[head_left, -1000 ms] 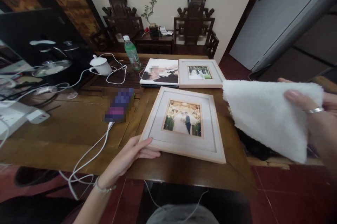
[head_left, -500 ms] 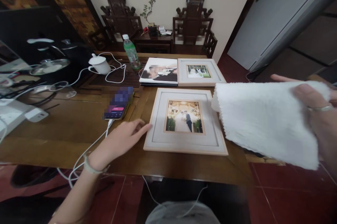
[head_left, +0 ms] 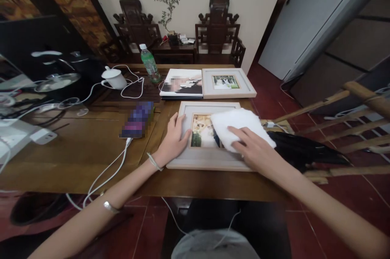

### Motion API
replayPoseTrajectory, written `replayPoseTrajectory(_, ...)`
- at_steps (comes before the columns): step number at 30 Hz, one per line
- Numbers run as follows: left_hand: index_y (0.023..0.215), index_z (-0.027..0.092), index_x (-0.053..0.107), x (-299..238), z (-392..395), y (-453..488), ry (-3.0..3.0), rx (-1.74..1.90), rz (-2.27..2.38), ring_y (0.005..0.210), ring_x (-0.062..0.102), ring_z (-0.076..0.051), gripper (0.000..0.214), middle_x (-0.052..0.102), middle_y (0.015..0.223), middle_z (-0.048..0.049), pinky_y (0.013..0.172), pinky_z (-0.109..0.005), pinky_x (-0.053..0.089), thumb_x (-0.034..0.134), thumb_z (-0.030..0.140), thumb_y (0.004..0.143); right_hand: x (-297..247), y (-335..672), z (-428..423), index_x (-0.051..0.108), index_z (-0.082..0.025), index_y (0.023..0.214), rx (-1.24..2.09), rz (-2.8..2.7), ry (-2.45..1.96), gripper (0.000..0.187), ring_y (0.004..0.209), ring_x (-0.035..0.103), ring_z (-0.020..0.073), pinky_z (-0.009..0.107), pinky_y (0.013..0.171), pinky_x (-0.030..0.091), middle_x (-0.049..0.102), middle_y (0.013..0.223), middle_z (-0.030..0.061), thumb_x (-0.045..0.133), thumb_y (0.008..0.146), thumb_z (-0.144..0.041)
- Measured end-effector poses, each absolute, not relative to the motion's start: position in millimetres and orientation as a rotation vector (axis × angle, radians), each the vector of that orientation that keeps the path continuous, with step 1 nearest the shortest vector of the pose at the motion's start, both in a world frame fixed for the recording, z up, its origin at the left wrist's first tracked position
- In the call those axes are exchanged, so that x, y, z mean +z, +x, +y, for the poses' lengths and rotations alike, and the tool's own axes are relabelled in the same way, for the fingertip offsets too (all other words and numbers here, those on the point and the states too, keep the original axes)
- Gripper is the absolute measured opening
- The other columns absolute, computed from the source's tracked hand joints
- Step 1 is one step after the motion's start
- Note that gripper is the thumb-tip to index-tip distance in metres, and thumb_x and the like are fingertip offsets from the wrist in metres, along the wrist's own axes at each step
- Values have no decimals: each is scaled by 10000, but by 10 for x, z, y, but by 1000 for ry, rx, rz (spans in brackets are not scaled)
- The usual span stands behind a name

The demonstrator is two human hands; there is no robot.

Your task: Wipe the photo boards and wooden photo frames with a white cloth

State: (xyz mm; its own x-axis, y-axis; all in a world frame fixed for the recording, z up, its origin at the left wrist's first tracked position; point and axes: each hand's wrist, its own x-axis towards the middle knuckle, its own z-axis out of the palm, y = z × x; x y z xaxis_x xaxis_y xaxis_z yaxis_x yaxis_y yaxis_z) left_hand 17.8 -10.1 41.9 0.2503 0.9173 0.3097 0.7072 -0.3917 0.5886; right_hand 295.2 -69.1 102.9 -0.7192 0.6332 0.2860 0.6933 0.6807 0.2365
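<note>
A light wooden picture frame [head_left: 210, 163] with a wedding photo lies flat on the table in front of me. My left hand [head_left: 174, 139] rests over its left edge, fingers stretched and thumb apart on the pale mat. My right hand [head_left: 251, 147] presses a white cloth [head_left: 237, 123], bunched smaller, onto the frame's right half. The cloth covers the right part of the photo and the frame's upper right side. Just behind lie a second framed photo [head_left: 225, 82] and a white-covered photo album or print [head_left: 181, 82], its picture partly blurred.
Left of the frame is a phone [head_left: 138, 120] on a white charging cable. Farther back stand a green-labelled bottle [head_left: 150, 64] and a lidded white cup [head_left: 114, 78]. A white power strip [head_left: 18, 137] sits at far left. To the right are a wooden chair [head_left: 362, 104] and a black item [head_left: 300, 149].
My right hand has brought the cloth from the right, where it hung spread, down onto the frame. My left hand has moved right and up, from touching the edge to lying over it.
</note>
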Motion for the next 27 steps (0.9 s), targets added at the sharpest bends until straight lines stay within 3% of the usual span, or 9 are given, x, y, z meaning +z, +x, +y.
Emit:
replayPoseTrajectory(6, 1327, 148, 414, 327, -53, 142, 2346, 948, 1418, 1405, 240, -321, 450, 290, 1455, -195, 1128, -559, 252, 385, 95, 881, 953, 2840, -784, 663, -155, 952, -238, -2690, -1307, 381, 1113, 506, 342, 493, 897, 495, 527, 1355, 166, 537, 628, 1)
replayPoseTrajectory(10, 1325, 144, 403, 301, 73, 156, 2409, 963, 1327, 1416, 222, -324, 547, 258, 1489, -199, 1123, -595, 248, 383, 5, 797, 869, 2936, -574, 683, -155, 991, -207, -2635, -1401, 406, 1350, 341, 377, 603, 1077, 309, 449, 1450, 148, 523, 644, -16)
replayPoseTrajectory(15, 1272, 154, 463, 314, 204, 218, 2459, 867, 1339, 1451, 114, -350, 549, 211, 1547, -162, 1119, -634, 237, 395, -14, 753, 817, 3059, -215, 663, -173, 1084, -131, -2609, -1448, 518, 1415, 238, 363, 732, 1053, 206, 397, 1493, 116, 439, 658, 20)
replayPoseTrajectory(21, 1341, 64, 447, 412, 283, 246, 2532, 589, 1401, 1447, 150, -350, 561, 328, 1494, -218, 1111, -571, 316, 375, 0, 788, 782, 3025, -199, 673, -161, 1065, -160, -2615, -1434, 536, 1414, 227, 379, 758, 1038, 198, 400, 1490, 106, 408, 649, 49)
replayPoseTrajectory(27, 1350, 81, 458, 337, 357, 165, 2538, 716, 1314, 1438, 214, -313, 505, 410, 1454, -183, 1161, -527, 255, 384, 79, 850, 805, 3075, -154, 685, -171, 1007, -251, -2597, -1386, 517, 1410, 260, 349, 709, 1057, 259, 382, 1503, 87, 409, 641, 70)
